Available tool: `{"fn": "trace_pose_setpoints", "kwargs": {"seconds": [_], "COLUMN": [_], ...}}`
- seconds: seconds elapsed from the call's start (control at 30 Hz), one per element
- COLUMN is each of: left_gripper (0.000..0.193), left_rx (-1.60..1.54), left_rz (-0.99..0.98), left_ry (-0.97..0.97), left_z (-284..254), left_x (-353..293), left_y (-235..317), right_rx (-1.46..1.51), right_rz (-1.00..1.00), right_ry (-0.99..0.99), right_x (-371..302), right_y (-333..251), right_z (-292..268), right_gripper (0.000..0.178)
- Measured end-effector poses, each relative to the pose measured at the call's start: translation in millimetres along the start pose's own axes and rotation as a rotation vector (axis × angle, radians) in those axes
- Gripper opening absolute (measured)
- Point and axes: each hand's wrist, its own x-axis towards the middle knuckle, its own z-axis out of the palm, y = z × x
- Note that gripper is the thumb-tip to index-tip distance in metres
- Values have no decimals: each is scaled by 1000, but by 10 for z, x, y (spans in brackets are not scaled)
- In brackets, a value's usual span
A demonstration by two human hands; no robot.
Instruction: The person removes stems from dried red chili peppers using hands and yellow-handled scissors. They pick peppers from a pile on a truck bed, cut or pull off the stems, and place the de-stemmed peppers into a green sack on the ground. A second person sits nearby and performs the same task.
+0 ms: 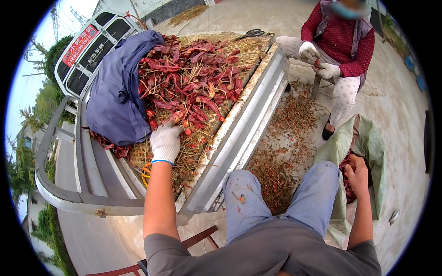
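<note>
Fingers bent, can't tell if gripping, on both gloved left hand [165,143], at near edge of dried red chilies [193,69] on truck bed [235,133], and bare right hand [359,174], over chilies inside green sack [374,140].

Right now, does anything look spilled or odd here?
Yes: stems and red scraps litter the ground beside the truck bed, as if spilled. Mismatched, too: the left hand wears a white glove, the right hand looks bare.

Red peppers [191,78], pale-green sack [375,138]
</note>
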Motion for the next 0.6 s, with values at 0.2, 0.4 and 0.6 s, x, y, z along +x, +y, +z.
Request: {"fn": "trace_pose_setpoints", "kwargs": {"seconds": [0.2, 0.4, 0.6], "left_gripper": [22, 28, 22], "left_rx": [-298, -431, -501], "left_rz": [-168, -151, 280], "left_ry": [253, 456, 424], "left_z": [58, -459, -599], "left_x": [-524, -1192, -1524], "left_y": [-154, 591, 1650], "right_rx": [312, 754, 1189], "right_rz": [-37, -22, 292], "right_ry": [-29, -567, -1075], "right_x": [-52, -75, -171], "right_y": [-477, -1648, -2870], "right_z": [292, 934, 1420], "right_gripper": [29, 29, 37]}}
